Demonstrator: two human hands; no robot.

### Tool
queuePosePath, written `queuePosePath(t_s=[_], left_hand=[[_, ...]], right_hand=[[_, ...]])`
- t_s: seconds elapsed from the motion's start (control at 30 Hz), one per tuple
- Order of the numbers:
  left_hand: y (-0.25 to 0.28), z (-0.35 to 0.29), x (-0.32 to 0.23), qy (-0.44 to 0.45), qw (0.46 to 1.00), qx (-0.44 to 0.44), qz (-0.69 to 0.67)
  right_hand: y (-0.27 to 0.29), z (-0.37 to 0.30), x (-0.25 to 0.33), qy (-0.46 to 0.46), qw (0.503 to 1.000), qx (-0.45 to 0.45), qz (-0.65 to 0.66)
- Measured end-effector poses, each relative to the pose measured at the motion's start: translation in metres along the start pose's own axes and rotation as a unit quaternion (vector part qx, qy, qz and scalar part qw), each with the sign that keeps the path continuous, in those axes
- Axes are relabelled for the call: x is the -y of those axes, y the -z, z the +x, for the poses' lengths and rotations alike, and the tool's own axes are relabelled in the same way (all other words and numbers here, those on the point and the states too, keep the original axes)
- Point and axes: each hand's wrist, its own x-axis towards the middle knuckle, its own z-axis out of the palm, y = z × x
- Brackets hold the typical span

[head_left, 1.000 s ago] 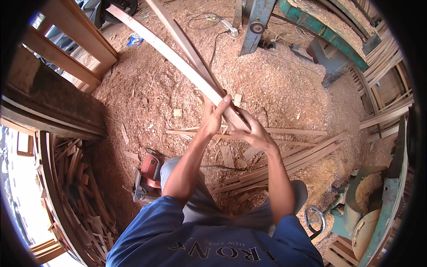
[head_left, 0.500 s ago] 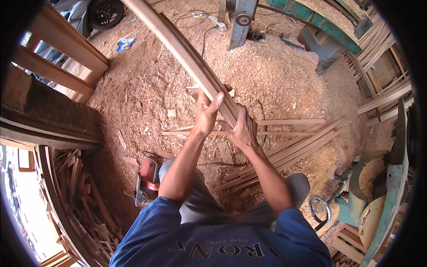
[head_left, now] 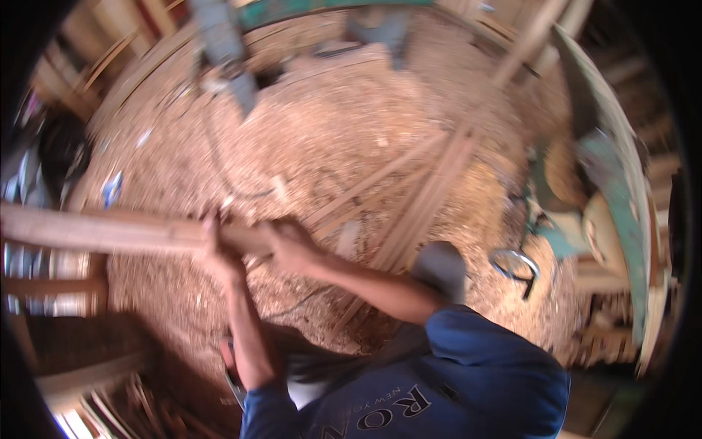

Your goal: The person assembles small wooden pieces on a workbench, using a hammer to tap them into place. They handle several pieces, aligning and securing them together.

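A bundle of long wooden strips [head_left: 131, 233] runs from the left rim toward the middle, blurred by motion. My left hand [head_left: 219, 249] wraps round it a short way from its near end. Close beside, my right hand [head_left: 289, 245] grips the end of the same strips, fingers closed. How many strips are in the bundle I cannot tell. Below and to the right, several more wooden strips [head_left: 417, 201] lie on the shavings, their lower ends reaching toward my legs.
Wood shavings [head_left: 322, 110] cover the ground. A grey metal post [head_left: 223, 55] stands at the far left. On the right is a green machine [head_left: 559, 241] with a shiny handwheel [head_left: 514, 272]. A red power tool [head_left: 228, 355] sits partly hidden by my left arm.
My view has turned to the right. The held strips pointed up and left before; now they lie nearly level, pointing left. Both hands keep their hold.
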Motion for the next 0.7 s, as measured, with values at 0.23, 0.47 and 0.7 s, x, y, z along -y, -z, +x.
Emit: queuePosePath(t_s=[0.23,0.47,0.7], left_hand=[[0.004,-0.053,-0.022,-0.382,0.876,0.063,0.289],[-0.050,-0.258,-0.174,-0.006,0.894,0.374,0.245],[-0.153,-0.314,-0.431,0.089,0.786,0.576,0.207]], right_hand=[[0.099,-0.071,0.062,-0.096,0.967,0.147,0.182],[0.220,-0.209,0.244,-0.053,0.961,0.035,0.270],[0.348,-0.337,0.438,-0.149,0.915,-0.121,0.354]])
